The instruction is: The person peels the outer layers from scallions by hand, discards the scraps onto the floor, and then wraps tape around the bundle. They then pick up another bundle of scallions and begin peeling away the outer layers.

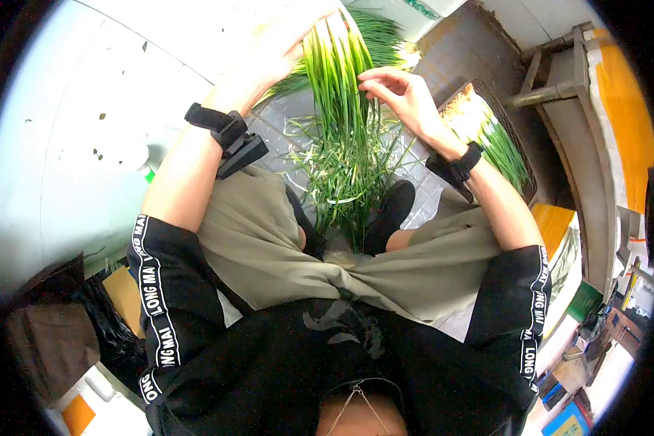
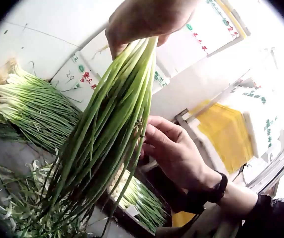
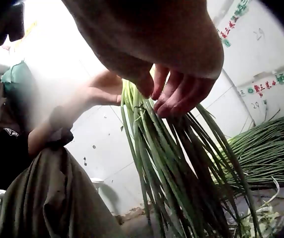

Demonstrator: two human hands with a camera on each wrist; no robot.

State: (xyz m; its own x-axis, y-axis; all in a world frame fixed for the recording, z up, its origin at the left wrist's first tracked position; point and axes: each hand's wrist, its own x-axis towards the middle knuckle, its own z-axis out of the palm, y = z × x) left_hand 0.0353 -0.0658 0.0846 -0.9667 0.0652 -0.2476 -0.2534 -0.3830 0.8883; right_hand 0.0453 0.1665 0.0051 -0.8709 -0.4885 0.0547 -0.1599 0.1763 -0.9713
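My left hand (image 1: 287, 47) grips a bunch of green onions (image 1: 336, 73) near its pale end, holding it raised so the long green leaves hang down. At the side of the bunch is my right hand (image 1: 408, 104), fingers bent and thumb close to them. In the left wrist view the right hand (image 2: 174, 153) pinches a thin leaf at the edge of the green onions (image 2: 109, 124). The bunch's root end is hidden behind the left hand. Under the hanging leaves lies a heap of stripped leaves (image 1: 345, 178) on the floor, between the person's shoes.
More green onions (image 1: 385, 40) lie against the white wall. A dark basket (image 1: 528, 182) at the right holds trimmed bunches (image 1: 498, 138). White boxes (image 2: 201, 29) with printed lettering stand behind. A metal-framed rack (image 1: 559, 91) is at the far right.
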